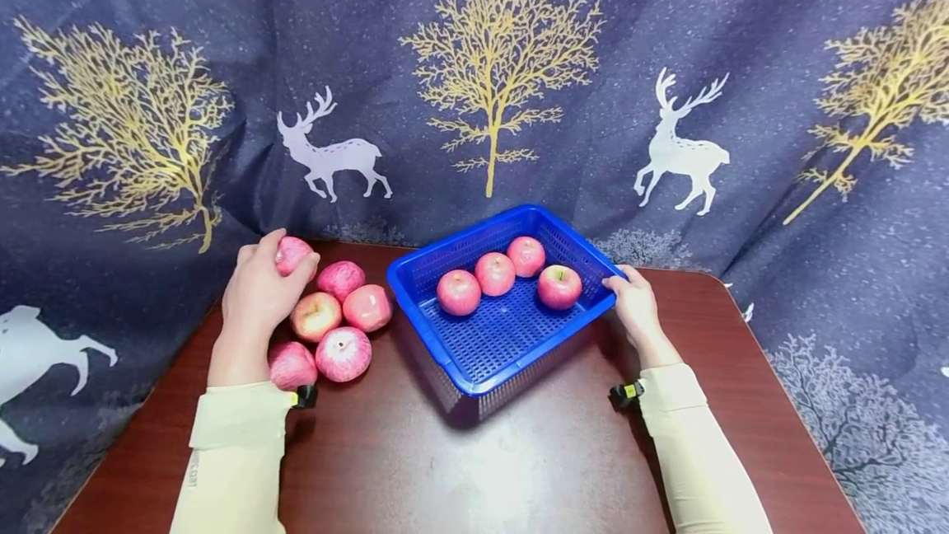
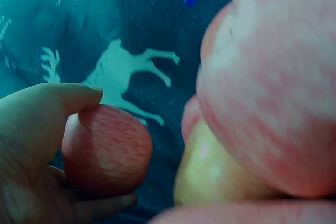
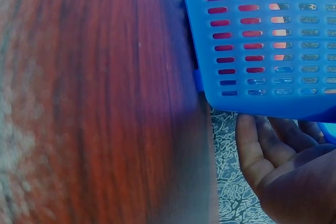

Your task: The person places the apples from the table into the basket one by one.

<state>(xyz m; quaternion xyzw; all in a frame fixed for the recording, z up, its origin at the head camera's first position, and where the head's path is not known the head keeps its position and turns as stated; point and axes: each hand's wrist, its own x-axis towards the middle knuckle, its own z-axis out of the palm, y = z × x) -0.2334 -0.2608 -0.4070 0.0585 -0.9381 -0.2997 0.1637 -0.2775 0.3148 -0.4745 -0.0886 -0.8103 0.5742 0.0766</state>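
At the far left of the table, my left hand [image 1: 257,288] grips a red apple [image 1: 293,255]. The left wrist view shows that apple [image 2: 107,150] between the thumb and the fingers. Several more apples lie grouped beside this hand, among them a yellowish one [image 1: 315,316] and a pink-striped one [image 1: 344,353]. My right hand [image 1: 636,303] holds the right rim of a blue plastic basket [image 1: 474,388], its fingers [image 3: 249,145] curled at the rim in the right wrist view. Inside the basket are several red apples, one [image 1: 559,287] with its stem up.
Everything stands on a dark red-brown wooden table [image 1: 415,476]. Behind it hangs a dark blue cloth [image 1: 437,180] printed with gold trees and white deer, close to the table's back edge. The basket sits turned at an angle, right of the loose apples.
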